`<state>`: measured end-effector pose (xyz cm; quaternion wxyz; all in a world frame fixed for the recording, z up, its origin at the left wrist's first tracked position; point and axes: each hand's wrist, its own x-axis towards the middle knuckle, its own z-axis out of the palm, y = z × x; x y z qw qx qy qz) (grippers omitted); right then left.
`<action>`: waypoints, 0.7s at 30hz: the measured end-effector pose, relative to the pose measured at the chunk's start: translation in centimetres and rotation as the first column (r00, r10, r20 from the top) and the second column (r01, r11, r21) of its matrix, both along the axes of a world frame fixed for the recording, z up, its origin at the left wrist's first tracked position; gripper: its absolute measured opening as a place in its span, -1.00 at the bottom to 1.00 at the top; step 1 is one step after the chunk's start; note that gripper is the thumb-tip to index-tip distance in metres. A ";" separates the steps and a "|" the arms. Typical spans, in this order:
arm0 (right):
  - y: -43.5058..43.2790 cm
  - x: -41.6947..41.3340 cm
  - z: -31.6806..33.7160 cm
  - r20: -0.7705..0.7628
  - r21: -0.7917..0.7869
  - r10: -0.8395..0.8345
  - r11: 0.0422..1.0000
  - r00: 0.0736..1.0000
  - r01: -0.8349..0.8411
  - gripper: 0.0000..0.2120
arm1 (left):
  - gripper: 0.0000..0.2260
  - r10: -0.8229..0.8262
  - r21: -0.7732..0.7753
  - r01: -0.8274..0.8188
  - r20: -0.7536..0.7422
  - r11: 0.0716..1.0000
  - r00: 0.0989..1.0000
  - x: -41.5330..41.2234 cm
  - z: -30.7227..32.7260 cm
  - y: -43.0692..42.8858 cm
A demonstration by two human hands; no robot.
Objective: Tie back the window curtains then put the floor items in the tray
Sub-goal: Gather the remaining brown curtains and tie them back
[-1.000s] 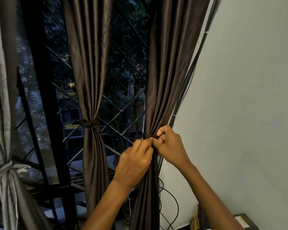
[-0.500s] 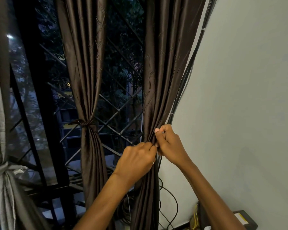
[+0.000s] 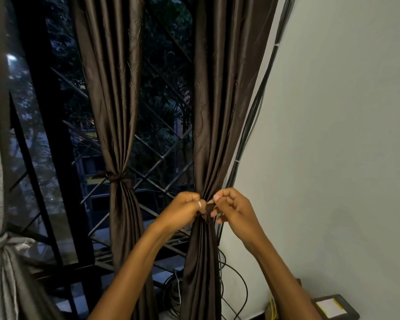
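The right brown curtain (image 3: 219, 112) hangs gathered beside the white wall. At its waist, my left hand (image 3: 185, 210) grips one end of a dark tie-back (image 3: 210, 207) on the curtain's left side, fingers curled tight. My right hand (image 3: 232, 207) pinches the other end between thumb and fingers on the curtain's right. The two hands sit close together with the tie between them. The middle brown curtain (image 3: 116, 112) is bound by a knotted tie (image 3: 116, 176). A grey curtain (image 3: 0, 262) at the far left is knotted too.
Black cables (image 3: 261, 112) run down the wall's edge behind the right curtain and loop near the floor (image 3: 238, 294). A dark flat device with a white label (image 3: 333, 308) sits at the bottom right. A metal window grille (image 3: 162, 162) lies behind the curtains.
My hands have drawn slightly apart on either side of the curtain, each now with an end of the tie. The view has shifted a little to the right.
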<state>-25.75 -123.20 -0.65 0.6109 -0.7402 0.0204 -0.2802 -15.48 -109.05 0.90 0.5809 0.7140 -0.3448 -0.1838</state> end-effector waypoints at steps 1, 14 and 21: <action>0.4 -0.4 -0.6 0.033 0.010 -0.023 1.000 0.999 0.023 -0.94 | -0.60 0.005 -0.002 -0.005 -0.051 1.000 0.999 0.0 0.1 0.0; 1.5 -1.4 -3.4 0.350 -0.562 -0.242 0.719 0.905 0.409 -0.75 | -0.69 0.021 -0.037 -0.029 -0.206 0.999 0.978 -0.3 0.3 0.2; 1.4 -2.1 -2.9 0.282 -0.339 -0.337 0.841 0.898 0.422 -0.79 | -0.74 0.243 -0.112 -0.220 0.268 0.969 0.932 -2.1 -3.3 1.7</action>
